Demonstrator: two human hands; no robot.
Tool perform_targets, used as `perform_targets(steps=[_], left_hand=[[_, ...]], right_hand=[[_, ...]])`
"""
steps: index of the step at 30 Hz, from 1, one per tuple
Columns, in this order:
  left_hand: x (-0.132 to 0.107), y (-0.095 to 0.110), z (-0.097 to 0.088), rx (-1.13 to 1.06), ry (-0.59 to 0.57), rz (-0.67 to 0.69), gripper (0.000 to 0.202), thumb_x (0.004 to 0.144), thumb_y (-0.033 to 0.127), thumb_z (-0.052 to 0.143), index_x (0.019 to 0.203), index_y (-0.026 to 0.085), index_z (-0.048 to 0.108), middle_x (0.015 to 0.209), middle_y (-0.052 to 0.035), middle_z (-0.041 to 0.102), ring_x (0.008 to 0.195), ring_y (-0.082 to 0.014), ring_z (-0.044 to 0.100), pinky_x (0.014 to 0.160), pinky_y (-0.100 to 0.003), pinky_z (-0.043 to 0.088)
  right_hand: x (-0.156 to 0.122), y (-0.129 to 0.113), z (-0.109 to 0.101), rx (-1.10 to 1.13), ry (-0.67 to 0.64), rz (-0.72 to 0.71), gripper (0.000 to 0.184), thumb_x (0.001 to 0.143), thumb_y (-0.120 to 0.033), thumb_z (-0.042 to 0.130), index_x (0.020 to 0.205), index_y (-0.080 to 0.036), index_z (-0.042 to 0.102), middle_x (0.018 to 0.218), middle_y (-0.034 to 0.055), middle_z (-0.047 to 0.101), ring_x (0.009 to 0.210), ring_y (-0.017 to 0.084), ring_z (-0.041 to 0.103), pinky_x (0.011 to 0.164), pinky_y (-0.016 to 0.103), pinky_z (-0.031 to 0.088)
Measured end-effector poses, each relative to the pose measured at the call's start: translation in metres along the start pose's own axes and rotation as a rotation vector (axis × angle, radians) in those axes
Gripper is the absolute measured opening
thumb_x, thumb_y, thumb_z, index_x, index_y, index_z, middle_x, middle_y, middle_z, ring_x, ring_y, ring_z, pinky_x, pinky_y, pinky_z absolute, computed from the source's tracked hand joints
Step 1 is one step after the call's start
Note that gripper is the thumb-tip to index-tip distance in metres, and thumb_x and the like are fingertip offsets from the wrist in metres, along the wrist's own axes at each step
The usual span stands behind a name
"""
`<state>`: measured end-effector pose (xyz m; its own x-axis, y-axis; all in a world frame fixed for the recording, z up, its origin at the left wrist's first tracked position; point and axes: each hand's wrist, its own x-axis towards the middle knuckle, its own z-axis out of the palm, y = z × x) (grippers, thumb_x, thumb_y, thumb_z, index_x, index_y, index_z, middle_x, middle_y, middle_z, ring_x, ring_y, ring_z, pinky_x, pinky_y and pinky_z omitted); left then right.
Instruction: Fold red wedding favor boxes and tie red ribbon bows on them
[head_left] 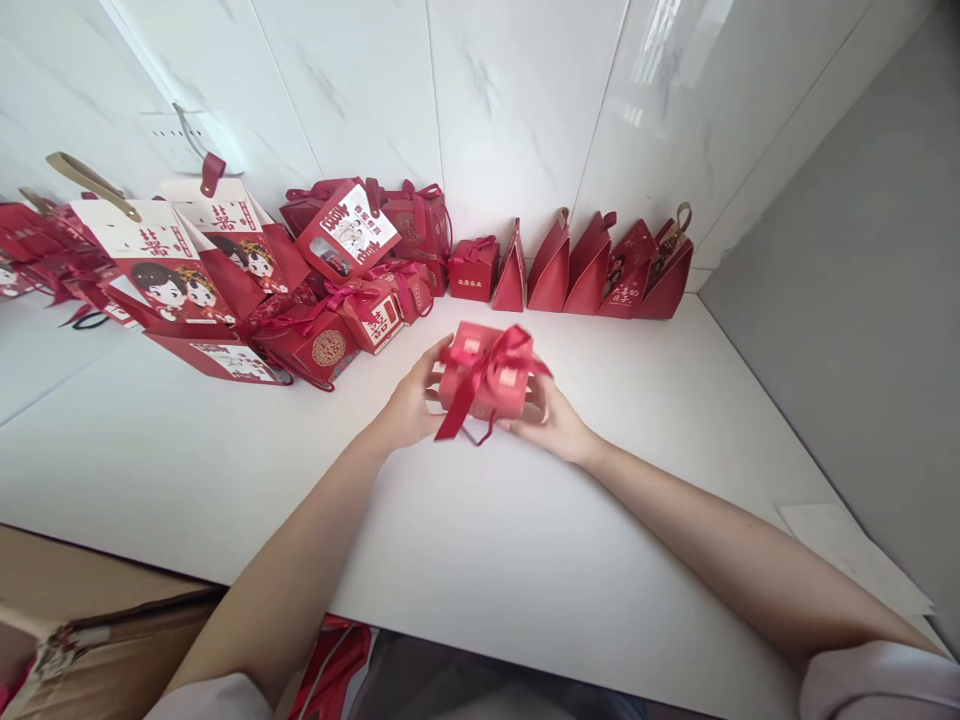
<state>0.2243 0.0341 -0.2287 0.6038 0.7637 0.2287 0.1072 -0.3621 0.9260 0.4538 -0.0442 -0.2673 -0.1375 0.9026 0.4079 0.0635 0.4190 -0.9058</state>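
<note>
Your left hand (412, 402) and right hand (556, 418) hold opposite sides of the red gift box (467, 362) at frame centre. You appear to be steadying it; the next move calls for even support, sparing its ribbon bow (501, 364).

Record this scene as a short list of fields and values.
Left hand: gripping one side of a red box
Right hand: gripping the box's opposite side
Box trim: red ribbon bow
Surface: white table
Left side: cluster of red gift boxes
Near the wall, right of center: row of peaked red boxes
</note>
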Motion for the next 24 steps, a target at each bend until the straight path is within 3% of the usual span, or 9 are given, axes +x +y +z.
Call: perform_targets(steps=[3, 6, 8, 11, 16, 20, 24], left_hand=[[0.002, -0.008, 0.014, -0.202, 0.036, -0.137, 0.078, 0.072, 0.040, 0.081, 0.139, 0.023, 0.046, 0.140, -0.0133, 0.054, 0.112, -0.0297, 0.064, 0.094, -0.044, 0.055], [0.002, -0.010, 0.027, -0.308, 0.113, -0.249, 0.063, 0.074, 0.046, 0.079, 0.126, 0.016, 0.059, 0.123, -0.0127, 0.066, 0.108, -0.0305, 0.066, 0.099, -0.047, 0.053], [0.001, -0.009, 0.031, -0.329, 0.136, -0.274, 0.062, 0.075, 0.049, 0.077, 0.124, 0.015, 0.061, 0.121, -0.0123, 0.067, 0.108, -0.0313, 0.066, 0.098, -0.048, 0.053], [0.001, -0.009, 0.028, -0.344, 0.084, -0.245, 0.065, 0.082, 0.051, 0.069, 0.136, 0.020, 0.053, 0.134, -0.0121, 0.060, 0.113, -0.0302, 0.063, 0.094, -0.046, 0.055], [-0.001, -0.014, 0.021, -0.158, 0.021, -0.131, 0.080, 0.079, 0.046, 0.073, 0.147, 0.032, 0.033, 0.158, -0.0089, 0.030, 0.129, -0.0300, 0.051, 0.098, -0.042, 0.052], [-0.001, -0.015, 0.019, -0.131, -0.046, -0.100, 0.086, 0.081, 0.044, 0.072, 0.151, 0.035, 0.023, 0.158, -0.0102, 0.029, 0.134, -0.0312, 0.046, 0.103, -0.043, 0.049], [-0.001, -0.014, 0.020, -0.095, -0.047, -0.117, 0.086, 0.081, 0.046, 0.072, 0.151, 0.035, 0.024, 0.156, -0.0104, 0.032, 0.131, -0.0315, 0.049, 0.100, -0.043, 0.051]], right_hand=[[0.003, 0.001, -0.002, 0.218, 0.051, 0.141, 0.081, 0.089, -0.047, 0.068, 0.153, -0.030, 0.021, 0.152, 0.0117, 0.034, 0.121, 0.029, 0.056, 0.103, 0.048, 0.049], [0.006, 0.002, -0.004, 0.242, 0.078, 0.198, 0.083, 0.088, -0.048, 0.069, 0.154, -0.029, 0.022, 0.153, 0.0101, 0.036, 0.121, 0.027, 0.056, 0.105, 0.045, 0.048], [0.007, 0.002, -0.005, 0.243, 0.082, 0.219, 0.080, 0.088, -0.048, 0.070, 0.152, -0.028, 0.027, 0.152, 0.0091, 0.039, 0.123, 0.027, 0.055, 0.107, 0.044, 0.046], [0.010, 0.001, -0.005, 0.332, 0.103, 0.285, 0.068, 0.089, -0.051, 0.066, 0.146, -0.025, 0.039, 0.145, 0.0092, 0.048, 0.125, 0.027, 0.054, 0.106, 0.042, 0.047], [0.012, 0.002, -0.008, 0.489, 0.083, 0.360, 0.051, 0.094, -0.055, 0.057, 0.132, -0.021, 0.054, 0.129, 0.0103, 0.061, 0.114, 0.026, 0.061, 0.097, 0.042, 0.053], [0.012, 0.002, -0.010, 0.495, 0.065, 0.358, 0.047, 0.093, -0.053, 0.060, 0.128, -0.022, 0.056, 0.128, 0.0091, 0.062, 0.112, 0.025, 0.061, 0.096, 0.040, 0.053], [0.012, 0.004, -0.010, 0.486, 0.065, 0.373, 0.050, 0.093, -0.055, 0.059, 0.131, -0.022, 0.055, 0.129, 0.0094, 0.061, 0.112, 0.025, 0.061, 0.094, 0.040, 0.054]])
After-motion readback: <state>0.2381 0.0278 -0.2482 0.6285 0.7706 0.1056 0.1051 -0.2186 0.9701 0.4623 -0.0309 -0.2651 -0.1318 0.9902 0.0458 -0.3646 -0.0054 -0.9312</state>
